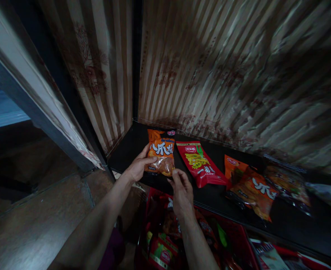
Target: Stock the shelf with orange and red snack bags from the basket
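Note:
An orange and black snack bag (pixel 162 152) is between my two hands, over the left end of a black shelf (pixel 123 150). My left hand (pixel 141 164) grips its left side, thumb across the front. At its lower right corner, my right hand (pixel 181 189) pinches the edge between thumb and fingers. Just right of it a red snack bag (pixel 200 163) with yellow strips pictured on it lies on the shelf. Whether the orange bag rests on the shelf or is slightly lifted, I cannot tell.
Farther right on the shelf lie another orange snack bag (pixel 252 193) and a clear-fronted bag (pixel 288 183). Below the shelf edge stands a red basket (pixel 242 240) holding several snack bags. Striped covering (pixel 182 67) lines the back; a dark metal post (pixel 83 123) rises at the left.

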### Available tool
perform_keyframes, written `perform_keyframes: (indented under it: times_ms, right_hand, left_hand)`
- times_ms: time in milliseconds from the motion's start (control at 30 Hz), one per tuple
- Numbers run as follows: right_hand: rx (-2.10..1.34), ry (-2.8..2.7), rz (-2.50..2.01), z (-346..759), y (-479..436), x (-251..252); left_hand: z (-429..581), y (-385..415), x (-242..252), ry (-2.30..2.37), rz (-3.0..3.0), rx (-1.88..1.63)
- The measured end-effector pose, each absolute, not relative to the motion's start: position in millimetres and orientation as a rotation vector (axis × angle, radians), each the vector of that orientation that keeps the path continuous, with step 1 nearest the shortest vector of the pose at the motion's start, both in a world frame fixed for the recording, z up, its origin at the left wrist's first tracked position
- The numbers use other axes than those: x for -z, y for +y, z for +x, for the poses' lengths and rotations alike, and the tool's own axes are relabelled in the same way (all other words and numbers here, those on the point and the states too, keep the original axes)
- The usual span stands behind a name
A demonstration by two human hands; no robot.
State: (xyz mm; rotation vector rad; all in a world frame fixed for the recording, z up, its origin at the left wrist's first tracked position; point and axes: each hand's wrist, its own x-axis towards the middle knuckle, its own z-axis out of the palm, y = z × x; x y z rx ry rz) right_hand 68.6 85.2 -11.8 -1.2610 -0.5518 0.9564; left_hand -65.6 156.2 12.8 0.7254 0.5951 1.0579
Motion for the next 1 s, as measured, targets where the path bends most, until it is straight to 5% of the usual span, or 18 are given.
perform_keyframes:
  times_ms: [433,1000]
  right_hand:
    - [-0.878,-0.805,-1.252,115.8,150.6,-74.9]
    - [-1.062,-0.446,-1.195,112.7,191.0,-54.0]
  left_hand:
    - [-66.7,150.3,-9.9,0.464,0.790,-0.860]
    - [-68.0,159.8,2.1,0.481,0.945,-0.912]
